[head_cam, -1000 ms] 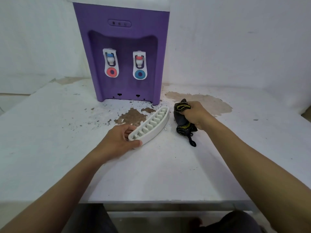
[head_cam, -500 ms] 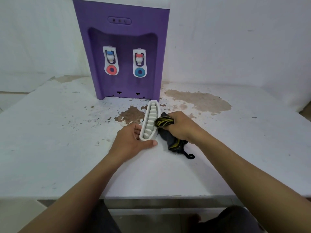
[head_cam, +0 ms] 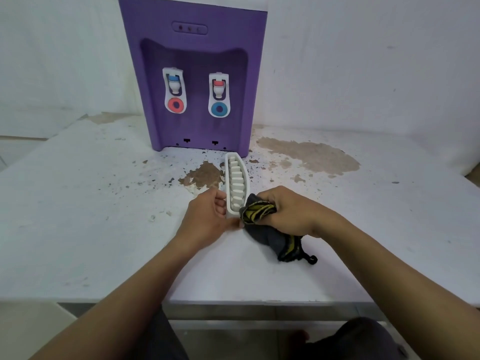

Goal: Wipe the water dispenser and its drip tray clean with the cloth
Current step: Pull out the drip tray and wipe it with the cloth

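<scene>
Tray (head_cam: 237, 178) may skid if our left hand (head_cam: 205, 219), gripping it, slackens while our right hand (head_cam: 291, 214), clutching cloth (head_cam: 257, 213), scrubs.

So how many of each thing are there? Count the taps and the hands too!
water dispenser: 1
taps: 2, the blue-topped tap and the red-topped tap
drip tray: 1
cloth: 1
hands: 2, the left hand and the right hand
Total: 7

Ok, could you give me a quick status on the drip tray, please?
Left hand grips drip tray. Right hand holds cloth at its near end. Nothing blocking.
</scene>
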